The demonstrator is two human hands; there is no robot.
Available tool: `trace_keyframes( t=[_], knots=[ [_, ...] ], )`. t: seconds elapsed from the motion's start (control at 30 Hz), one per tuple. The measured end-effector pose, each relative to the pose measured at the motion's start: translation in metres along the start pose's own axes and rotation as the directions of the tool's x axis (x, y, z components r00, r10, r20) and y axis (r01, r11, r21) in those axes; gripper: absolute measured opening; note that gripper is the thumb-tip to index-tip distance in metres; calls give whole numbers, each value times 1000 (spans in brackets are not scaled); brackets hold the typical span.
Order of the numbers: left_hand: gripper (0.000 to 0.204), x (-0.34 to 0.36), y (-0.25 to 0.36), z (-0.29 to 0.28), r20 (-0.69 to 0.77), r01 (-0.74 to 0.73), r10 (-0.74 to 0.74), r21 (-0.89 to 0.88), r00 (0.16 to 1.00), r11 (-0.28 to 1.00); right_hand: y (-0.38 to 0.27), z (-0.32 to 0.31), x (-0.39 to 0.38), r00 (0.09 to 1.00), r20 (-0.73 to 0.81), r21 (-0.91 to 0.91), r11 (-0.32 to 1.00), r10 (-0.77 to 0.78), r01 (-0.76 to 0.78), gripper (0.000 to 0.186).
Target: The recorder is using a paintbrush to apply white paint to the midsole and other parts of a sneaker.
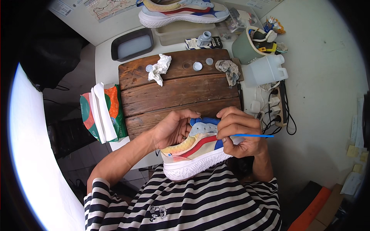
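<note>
A multicoloured sneaker (184,155) with a thick white sole rests against my lap, its toe pointing right. My left hand (172,129) is closed on its collar and tongue, with the fingers partly inside the opening. In my right hand (242,133) is a slim paintbrush with a blue handle (258,135), pinched between thumb and fingers. The brush lies against or close to the pale lace panel; its tip is hidden by my fingers, so contact cannot be confirmed.
On the wooden board (181,92) lie a crumpled white tissue (159,69), a small white cap (197,66) and a stained rag (229,71). Beyond stand an open paint jar (204,39), a dark water tray (133,44) and another sneaker (185,17). A tissue pack (102,113) sits left; a power strip (283,104) right.
</note>
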State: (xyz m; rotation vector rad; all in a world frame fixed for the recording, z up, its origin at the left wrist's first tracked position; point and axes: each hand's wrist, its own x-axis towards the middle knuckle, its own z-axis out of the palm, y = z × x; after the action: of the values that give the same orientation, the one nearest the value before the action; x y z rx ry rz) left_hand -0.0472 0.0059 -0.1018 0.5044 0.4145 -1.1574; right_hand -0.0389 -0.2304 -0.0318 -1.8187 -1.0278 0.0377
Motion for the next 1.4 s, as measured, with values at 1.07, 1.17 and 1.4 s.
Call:
trace_keyframes(
  t=[1.07,1.17,1.4],
  knots=[
    [26,-4,2,3,29,17,-18,19,999,1000,-3,1,0,1000,-4,-20,1000,-14,13,17],
    [26,-3,1,1,18,13,-13,20,1000,1000,-4,2,1,1000,-7,-16,1000,-20,20,17],
    [26,-1,1,-1,20,19,-19,2,1000,1000,-4,1,1,1000,7,-21,1000,-16,16,16]
  ],
)
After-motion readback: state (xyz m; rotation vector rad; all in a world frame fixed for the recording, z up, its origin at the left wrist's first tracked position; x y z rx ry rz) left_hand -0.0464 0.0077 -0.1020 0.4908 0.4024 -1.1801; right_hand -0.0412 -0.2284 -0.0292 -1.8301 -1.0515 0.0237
